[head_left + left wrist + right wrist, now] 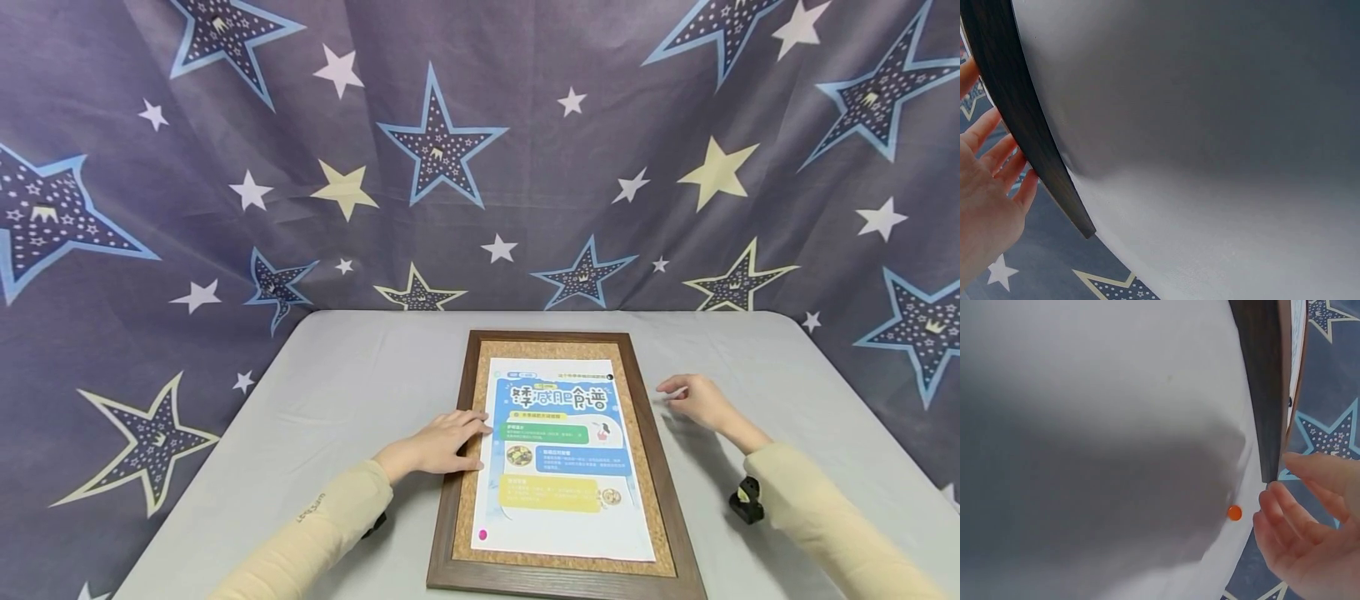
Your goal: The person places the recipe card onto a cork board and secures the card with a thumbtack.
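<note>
A printed poster sheet (562, 533) lies on a cork board (660, 550) with a brown wooden frame (551, 336). My left hand (435, 442) rests across the left side of the frame, fingers stretched, fingertips at the sheet's left edge. To the right of the board, my right hand (701, 402) hovers low over the table with loosely bent fingers, nothing visible between them. In the right wrist view, a small orange round piece (1234, 512) lies on the table near those fingertips. A magenta round pin (483, 535) marks the sheet's lower left corner, a black one (610, 377) its upper right.
The board lies flat on a table with a light grey cover (360, 367). A dark curtain (480, 208) printed with stars hangs behind the table and along both sides. A black wrist device (747, 500) is worn under the right sleeve.
</note>
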Demonstrator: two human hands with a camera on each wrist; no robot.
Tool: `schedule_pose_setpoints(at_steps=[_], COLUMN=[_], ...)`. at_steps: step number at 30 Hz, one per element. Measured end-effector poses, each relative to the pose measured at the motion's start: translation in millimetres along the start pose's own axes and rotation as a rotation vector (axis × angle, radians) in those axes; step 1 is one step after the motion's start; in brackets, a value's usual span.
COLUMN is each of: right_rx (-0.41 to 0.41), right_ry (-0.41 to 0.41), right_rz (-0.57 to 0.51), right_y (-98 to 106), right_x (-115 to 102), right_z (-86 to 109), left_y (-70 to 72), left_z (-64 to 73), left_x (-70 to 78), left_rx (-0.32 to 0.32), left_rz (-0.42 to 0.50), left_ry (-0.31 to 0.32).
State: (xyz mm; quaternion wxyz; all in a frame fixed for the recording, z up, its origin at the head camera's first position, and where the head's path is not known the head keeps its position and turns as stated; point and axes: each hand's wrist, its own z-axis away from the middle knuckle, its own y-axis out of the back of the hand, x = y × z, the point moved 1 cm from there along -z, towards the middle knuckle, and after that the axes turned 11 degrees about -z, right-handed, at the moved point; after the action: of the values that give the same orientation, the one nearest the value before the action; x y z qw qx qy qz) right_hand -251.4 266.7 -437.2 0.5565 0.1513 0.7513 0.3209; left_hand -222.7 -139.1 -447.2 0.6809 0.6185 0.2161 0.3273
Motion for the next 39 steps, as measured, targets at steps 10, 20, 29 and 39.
schedule_pose_setpoints(at_steps=[10, 20, 29, 39], right_rx=[-0.016, 0.007, 0.002, 0.024], right_ry=[-0.047, -0.06, -0.103, -0.092], right_rz=[0.045, 0.071, 0.069, 0.107], right_y=[3, 6, 8, 7], right_x=[16, 28, 33, 37], right_z=[1.2, 2.0, 1.2, -0.2], left_y=[0.3, 0.7, 1.5, 0.3], left_z=[-0.3, -0.2, 0.4, 0.1], left_x=[0.0, 0.4, 0.6, -0.2], left_rx=[-0.001, 0.001, 0.001, 0.0], left_rz=[-0.007, 0.002, 0.005, 0.002], left_ry=[-0.006, -0.009, -0.007, -0.007])
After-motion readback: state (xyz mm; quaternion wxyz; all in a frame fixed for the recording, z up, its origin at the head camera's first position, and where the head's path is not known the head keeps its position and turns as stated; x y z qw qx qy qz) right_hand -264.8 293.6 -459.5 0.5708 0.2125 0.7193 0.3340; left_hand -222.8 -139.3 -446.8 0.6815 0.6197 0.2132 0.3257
